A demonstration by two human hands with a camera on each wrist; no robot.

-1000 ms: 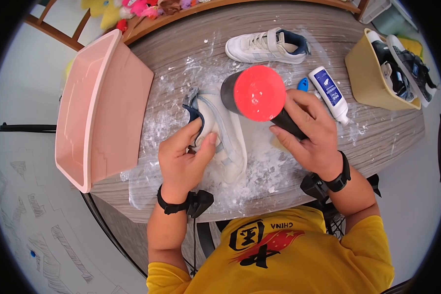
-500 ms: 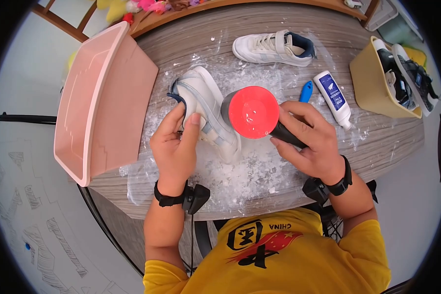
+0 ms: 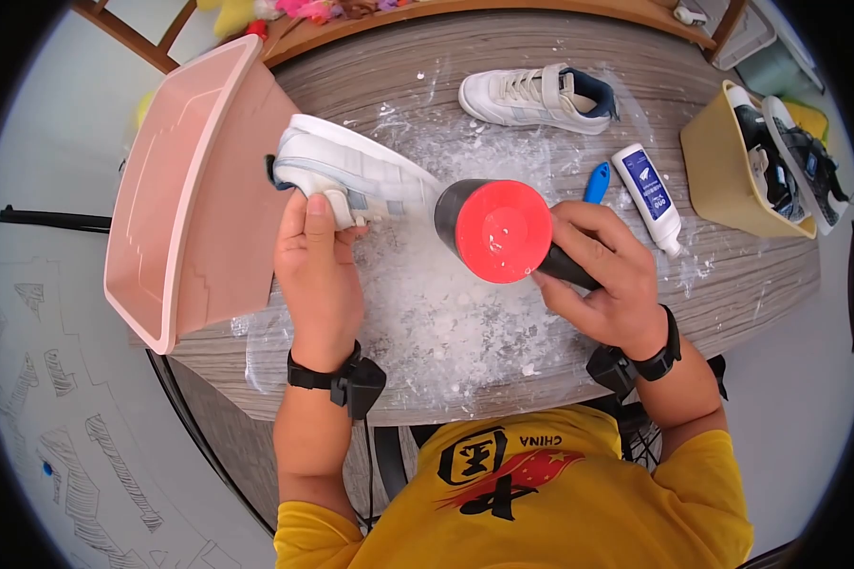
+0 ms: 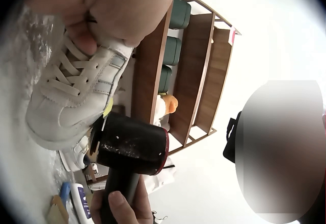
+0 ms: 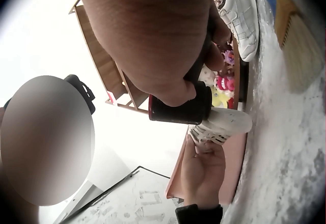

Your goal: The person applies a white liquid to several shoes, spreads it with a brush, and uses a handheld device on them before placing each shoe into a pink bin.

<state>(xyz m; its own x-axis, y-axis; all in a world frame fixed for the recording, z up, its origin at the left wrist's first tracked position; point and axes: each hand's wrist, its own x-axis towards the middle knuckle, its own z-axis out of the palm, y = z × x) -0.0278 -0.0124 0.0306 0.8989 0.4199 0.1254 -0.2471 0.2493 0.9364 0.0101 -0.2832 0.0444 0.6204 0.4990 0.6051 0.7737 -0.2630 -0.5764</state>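
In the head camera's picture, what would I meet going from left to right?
Pink plastic tub, held white shoe with grey stripes, black hair dryer with a round red end, white plastic bottle with a blue label, pale-yellow plastic bin.

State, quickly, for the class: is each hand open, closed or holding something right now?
Left hand: holding a white shoe.
Right hand: holding a hair dryer.

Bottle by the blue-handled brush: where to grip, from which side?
Grip the bottle mid-body, across its width, probably from above and the person's right: it lies label up, cap toward the person, with the blue-handled brush close on its left. The right hand holds the hair dryer.
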